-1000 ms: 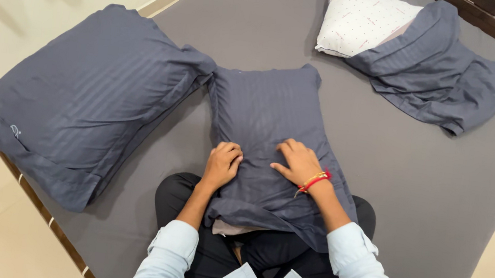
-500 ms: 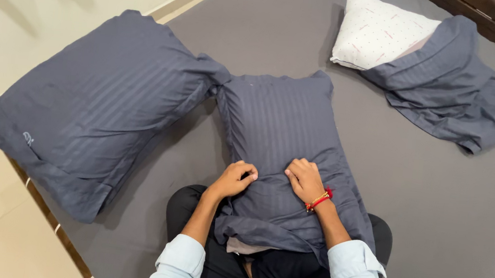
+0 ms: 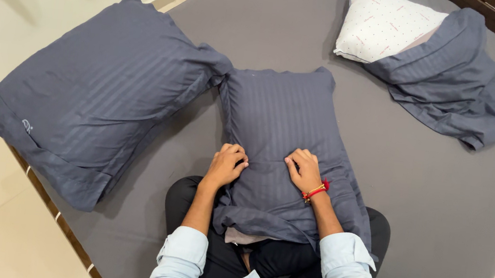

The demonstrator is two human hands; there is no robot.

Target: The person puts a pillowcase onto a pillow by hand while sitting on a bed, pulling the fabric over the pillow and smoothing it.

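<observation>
Pillow (image 3: 282,130) is lying lengthwise away from the person; left hand (image 3: 226,164) and right hand (image 3: 304,170) are bunching its cover at the near end, equally close.

Head camera looks steeply down, close over the bed (image 3: 439,198).

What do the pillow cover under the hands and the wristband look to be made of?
The grey pillow cover looks like woven cotton or satin, judging by its soft creases and faint sheen stripes. The wristband on the right hand seems red thread with gold-coloured beads; too small to be sure.
</observation>
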